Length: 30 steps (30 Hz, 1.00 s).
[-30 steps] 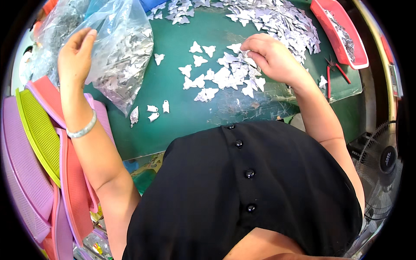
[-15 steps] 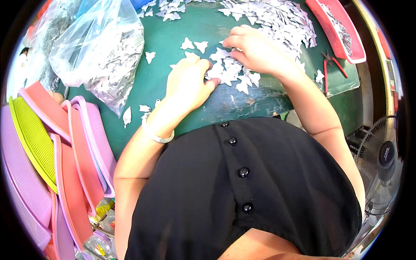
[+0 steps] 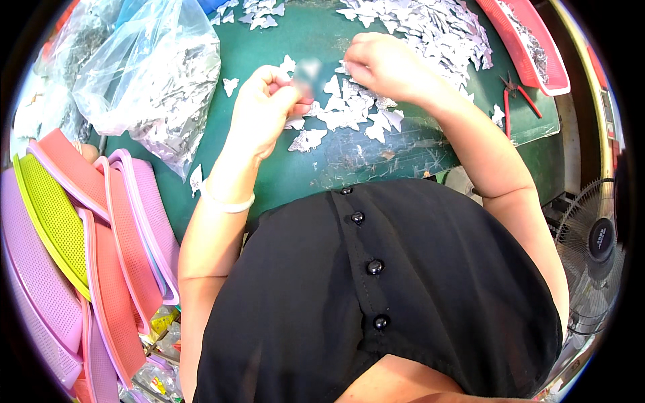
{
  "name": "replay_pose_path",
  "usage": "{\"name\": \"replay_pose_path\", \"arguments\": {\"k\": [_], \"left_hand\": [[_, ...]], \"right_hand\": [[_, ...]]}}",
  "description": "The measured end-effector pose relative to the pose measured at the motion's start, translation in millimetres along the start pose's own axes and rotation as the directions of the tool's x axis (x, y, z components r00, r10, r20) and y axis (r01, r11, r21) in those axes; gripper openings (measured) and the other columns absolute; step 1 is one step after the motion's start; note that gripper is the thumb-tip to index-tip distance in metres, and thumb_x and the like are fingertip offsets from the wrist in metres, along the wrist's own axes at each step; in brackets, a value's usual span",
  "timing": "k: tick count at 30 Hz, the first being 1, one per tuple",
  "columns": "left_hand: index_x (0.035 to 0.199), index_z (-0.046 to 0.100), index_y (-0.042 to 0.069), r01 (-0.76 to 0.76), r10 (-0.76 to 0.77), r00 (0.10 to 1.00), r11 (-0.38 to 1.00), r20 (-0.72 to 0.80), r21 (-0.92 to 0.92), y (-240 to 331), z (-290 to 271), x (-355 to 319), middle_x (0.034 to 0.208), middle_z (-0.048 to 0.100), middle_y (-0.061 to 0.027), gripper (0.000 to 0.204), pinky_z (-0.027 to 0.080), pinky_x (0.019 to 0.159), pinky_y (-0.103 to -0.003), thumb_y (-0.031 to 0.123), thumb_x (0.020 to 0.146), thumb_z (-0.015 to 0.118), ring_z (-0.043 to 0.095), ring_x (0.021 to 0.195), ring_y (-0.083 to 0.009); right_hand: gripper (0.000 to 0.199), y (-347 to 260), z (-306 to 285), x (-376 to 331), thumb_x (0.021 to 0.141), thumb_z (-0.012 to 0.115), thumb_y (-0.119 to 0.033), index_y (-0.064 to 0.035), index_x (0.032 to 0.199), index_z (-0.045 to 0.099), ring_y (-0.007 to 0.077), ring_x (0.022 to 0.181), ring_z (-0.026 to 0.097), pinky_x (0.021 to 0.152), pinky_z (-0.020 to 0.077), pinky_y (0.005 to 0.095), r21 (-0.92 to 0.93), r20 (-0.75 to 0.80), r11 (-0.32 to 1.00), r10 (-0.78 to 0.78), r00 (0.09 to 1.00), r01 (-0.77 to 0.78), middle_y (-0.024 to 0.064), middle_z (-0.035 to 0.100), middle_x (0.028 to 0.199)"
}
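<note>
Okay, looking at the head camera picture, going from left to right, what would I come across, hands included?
Lime-green basket, clear plastic bag, the person's left hand, right hand, red-handled pliers, black fan.

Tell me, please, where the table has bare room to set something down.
The table is bare between the small pile and the black shirt. Another patch lies beyond the left hand, left of the big pile. A gap beside the clear bag holds one loose piece. The far right is crowded by that pile and the pink basket.
</note>
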<state>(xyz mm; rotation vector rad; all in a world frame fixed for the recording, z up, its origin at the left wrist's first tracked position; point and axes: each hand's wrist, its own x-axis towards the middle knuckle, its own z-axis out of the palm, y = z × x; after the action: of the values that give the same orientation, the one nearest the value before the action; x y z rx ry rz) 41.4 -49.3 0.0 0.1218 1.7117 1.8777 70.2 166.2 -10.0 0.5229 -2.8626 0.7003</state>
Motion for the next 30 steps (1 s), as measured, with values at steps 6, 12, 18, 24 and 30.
{"name": "replay_pose_path", "arguments": {"k": [6, 12, 18, 24, 30], "left_hand": [[0.100, 0.055, 0.001, -0.144, 0.108, 0.989, 0.848, 0.099, 0.510, 4.1, 11.8, 16.1, 0.073, 0.055, -0.0017, 0.024, 0.043, 0.057, -0.024, 0.009, 0.077, 0.059, 0.052, 0.062, -0.0103], [0.090, 0.061, 0.003, -0.284, 0.223, 0.948, 0.268, 0.227, 0.921, -5.1, 25.0, 25.8, 0.065, 0.053, -0.0054, 0.027, 0.042, 0.057, -0.033, 0.019, 0.069, 0.070, 0.053, 0.061, -0.0190], [0.075, 0.055, 0.003, -0.190, 0.034, 0.980, 0.487, 0.199, 0.852, 5.9, 26.8, 30.3, 0.062, 0.051, -0.0021, 0.018, 0.039, 0.054, -0.025, 0.012, 0.069, 0.068, 0.049, 0.057, -0.0116], [0.074, 0.052, 0.004, 0.092, -0.120, 0.978, 0.982, 0.173, 0.162, 8.0, 4.5, 23.7, 0.075, 0.057, -0.0051, 0.007, 0.045, 0.061, -0.022, 0.003, 0.073, 0.059, 0.055, 0.066, -0.0125], [0.093, 0.054, 0.004, 0.165, -0.093, 0.962, 0.947, 0.257, -0.276, 7.4, -13.7, 16.9, 0.082, 0.058, -0.0074, 0.017, 0.049, 0.068, -0.027, 0.001, 0.077, 0.049, 0.058, 0.078, -0.0167]], "right_hand": [[0.018, 15.8, -22.1, -4.6, 0.084, 0.046, -0.006, 0.0031, 0.095, 0.058, 0.0149, 0.073, 0.057, 0.065, 0.0470, 0.0270, 0.987, 0.156, -0.066, 0.232, 0.960, -0.144, 0.0079, 0.061, 0.083], [0.018, 11.9, -26.2, -5.5, 0.079, 0.054, -0.006, -0.0006, 0.095, 0.059, 0.0142, 0.075, 0.058, 0.067, 0.0464, 0.0258, 0.891, 0.307, 0.278, 0.213, 0.927, -0.359, 0.0071, 0.060, 0.085], [0.024, -0.5, -8.8, -4.2, 0.071, 0.060, -0.005, -0.0061, 0.095, 0.060, 0.0279, 0.079, 0.056, 0.069, 0.0447, 0.0365, 0.051, 0.222, 0.995, -0.093, 0.970, 0.084, 0.0088, 0.053, 0.082], [0.019, -4.3, -9.1, -0.7, 0.071, 0.061, -0.006, -0.0061, 0.090, 0.057, 0.0295, 0.080, 0.054, 0.067, 0.0432, 0.0381, 0.053, 0.299, 0.988, -0.156, 0.941, 0.147, 0.0096, 0.049, 0.087], [0.010, 7.2, -23.7, 3.6, 0.074, 0.057, -0.006, -0.0023, 0.080, 0.050, 0.0148, 0.073, 0.050, 0.062, 0.0407, 0.0286, 0.431, 0.325, 0.902, -0.118, 0.938, -0.036, 0.0048, 0.052, 0.084]]}}
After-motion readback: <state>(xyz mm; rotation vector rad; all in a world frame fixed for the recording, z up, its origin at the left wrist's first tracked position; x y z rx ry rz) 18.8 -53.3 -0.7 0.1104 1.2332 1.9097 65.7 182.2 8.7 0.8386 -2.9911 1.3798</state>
